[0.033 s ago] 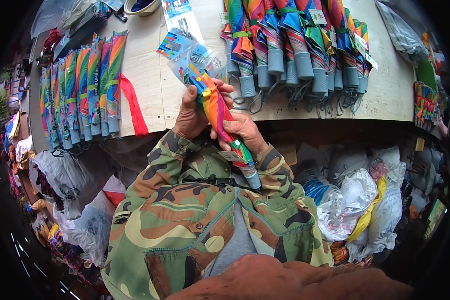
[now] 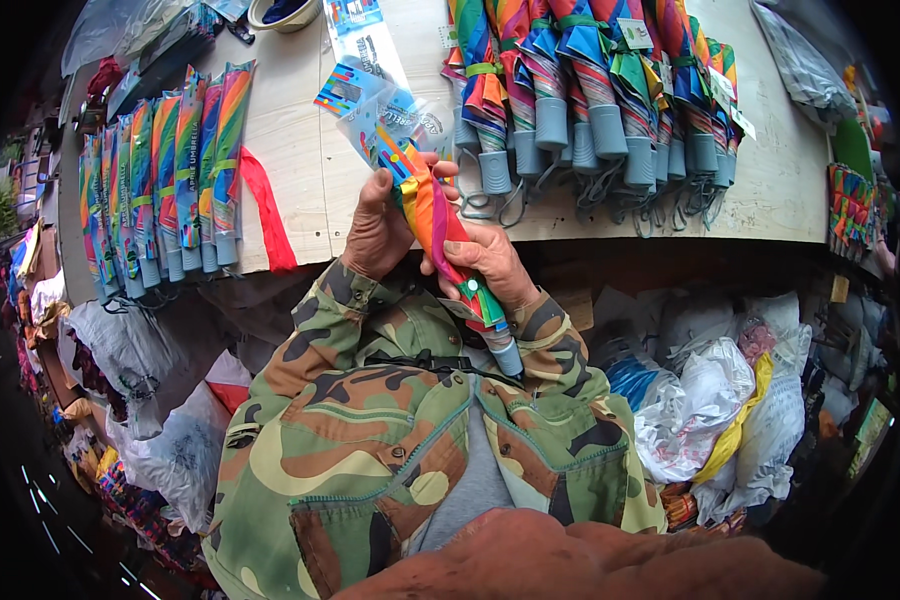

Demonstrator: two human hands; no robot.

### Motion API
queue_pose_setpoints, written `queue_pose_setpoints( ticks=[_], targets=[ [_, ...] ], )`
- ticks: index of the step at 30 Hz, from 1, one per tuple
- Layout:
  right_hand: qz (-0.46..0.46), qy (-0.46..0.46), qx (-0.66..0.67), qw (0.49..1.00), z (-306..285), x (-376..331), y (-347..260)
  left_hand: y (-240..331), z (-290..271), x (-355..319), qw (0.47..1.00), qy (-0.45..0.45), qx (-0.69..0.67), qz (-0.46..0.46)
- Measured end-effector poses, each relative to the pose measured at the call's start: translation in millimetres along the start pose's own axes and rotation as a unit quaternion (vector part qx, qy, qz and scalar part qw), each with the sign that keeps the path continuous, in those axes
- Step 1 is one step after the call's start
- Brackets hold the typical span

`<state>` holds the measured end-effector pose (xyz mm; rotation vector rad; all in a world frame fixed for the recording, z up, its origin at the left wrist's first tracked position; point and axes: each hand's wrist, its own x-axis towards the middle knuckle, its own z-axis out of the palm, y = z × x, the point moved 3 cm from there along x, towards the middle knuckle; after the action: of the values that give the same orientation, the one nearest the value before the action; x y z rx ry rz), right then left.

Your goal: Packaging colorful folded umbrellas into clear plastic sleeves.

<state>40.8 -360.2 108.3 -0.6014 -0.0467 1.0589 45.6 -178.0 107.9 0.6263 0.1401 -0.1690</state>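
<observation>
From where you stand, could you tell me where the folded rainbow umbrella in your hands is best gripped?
Probably around the middle of the rainbow umbrella, from the right, where the right hand wraps it. The folded canopy is thick and soft there, while the grey handle points toward the chest and the tip sits inside the clear sleeve by the left hand.

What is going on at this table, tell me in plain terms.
A person in a camouflage jacket holds one folded rainbow umbrella in both hands. The left hand grips its upper part, where a clear plastic sleeve covers the tip; the right hand holds it lower down, the grey handle pointing at the body. On the wooden table, sleeved umbrellas lie in a row at left and unsleeved ones at right.
</observation>
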Motion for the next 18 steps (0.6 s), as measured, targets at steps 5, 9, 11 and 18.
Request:
queue_pose_setpoints(
  ticks=[5, 9, 11, 18],
  targets=[
    [-0.123, 0.107, -0.4, 0.902, 11.1, 1.7, -8.2, 20.2, -3.0, -10.8, 0.99, 0.125, -0.056, 0.033],
    [-0.266, 0.128, -0.535, 0.792, 17.2, 2.4, -4.1, 11.3, -5.9, -8.3, 0.98, 0.174, 0.097, 0.012],
    [-0.195, 0.093, -0.404, 0.889, 9.6, 2.0, -3.0, 2.7, 5.9, -14.4, 0.999, -0.032, -0.01, -0.008],
    [0.021, -0.004, -0.054, 0.998, -3.1, 8.5, 4.5, -0.4, 16.5, -11.8, 0.998, 0.009, 0.038, -0.049]
  ],
)
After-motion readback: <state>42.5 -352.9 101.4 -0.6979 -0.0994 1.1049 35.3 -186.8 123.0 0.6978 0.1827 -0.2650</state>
